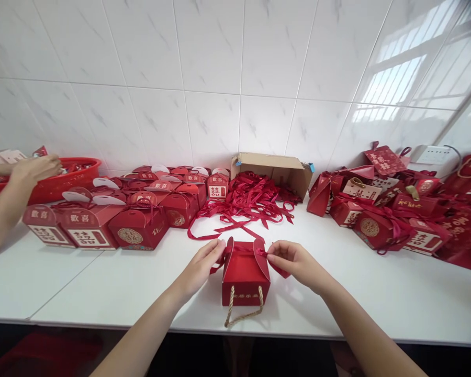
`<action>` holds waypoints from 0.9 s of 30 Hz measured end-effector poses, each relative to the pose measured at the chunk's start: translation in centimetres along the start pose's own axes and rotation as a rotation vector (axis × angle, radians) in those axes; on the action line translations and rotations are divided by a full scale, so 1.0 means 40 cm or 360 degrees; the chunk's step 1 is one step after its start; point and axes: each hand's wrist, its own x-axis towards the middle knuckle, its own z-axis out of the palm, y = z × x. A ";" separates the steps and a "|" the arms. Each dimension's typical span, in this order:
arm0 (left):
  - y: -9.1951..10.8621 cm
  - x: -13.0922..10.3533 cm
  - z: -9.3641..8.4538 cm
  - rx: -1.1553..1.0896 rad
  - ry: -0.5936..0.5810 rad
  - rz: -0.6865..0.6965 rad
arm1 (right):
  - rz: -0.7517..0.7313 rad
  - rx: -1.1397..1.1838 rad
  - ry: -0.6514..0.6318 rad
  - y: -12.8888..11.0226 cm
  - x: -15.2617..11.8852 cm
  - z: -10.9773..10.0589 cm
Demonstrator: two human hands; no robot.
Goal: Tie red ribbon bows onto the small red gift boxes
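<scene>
Wearer's-eye view from one head-worn camera, looking forward and down across a smooth, flat white table point(102, 293).
The wearer's bare left hand point(204, 259) and bare right hand point(294, 259) appear near, below centre, with forearms rising from the bottom edge; beyond, a glossy wall of grey-veined white tiles point(212, 47) faces the camera, farther off, across the upper part.

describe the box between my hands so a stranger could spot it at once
Find the white table against the tiled wall. Near its front edge, a red box stands between your left hand and right hand. Unlike the boxes grouped at left, it has a twisted rope handle hanging in front.
</scene>
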 end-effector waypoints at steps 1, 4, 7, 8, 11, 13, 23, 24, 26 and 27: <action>0.001 0.002 0.001 -0.0021 -0.0018 -0.0043 | 0.0010 0.0032 -0.0021 0.000 -0.001 -0.002; 0.007 0.005 -0.012 0.0027 -0.0086 -0.0031 | -0.0020 0.0121 -0.0065 -0.003 -0.005 -0.005; 0.020 0.004 -0.027 0.0093 -0.0111 0.0061 | -0.0092 0.0108 -0.0004 -0.010 -0.009 -0.003; 0.024 0.004 -0.031 0.0134 -0.0091 0.0084 | -0.0140 0.0056 0.0035 -0.012 -0.010 -0.003; 0.033 0.005 -0.041 0.0273 0.0013 0.0122 | -0.0384 -0.0308 0.0117 -0.021 -0.012 -0.002; 0.036 0.007 -0.046 0.0290 0.0035 0.0121 | -0.0547 -0.0628 0.0156 -0.028 -0.012 -0.003; 0.044 0.009 -0.041 -0.0102 -0.0043 0.0053 | -0.0152 -0.0278 0.0083 -0.063 0.005 0.011; 0.040 0.009 -0.042 -0.0145 -0.0040 0.0017 | -0.0024 -0.0138 0.0010 -0.064 0.010 0.011; 0.026 0.010 -0.046 -0.0215 -0.0039 -0.0031 | 0.0149 -0.0022 -0.0045 -0.060 0.019 0.010; 0.017 0.011 -0.049 -0.0239 -0.0047 -0.0041 | 0.0189 -0.0040 -0.0044 -0.055 0.023 0.008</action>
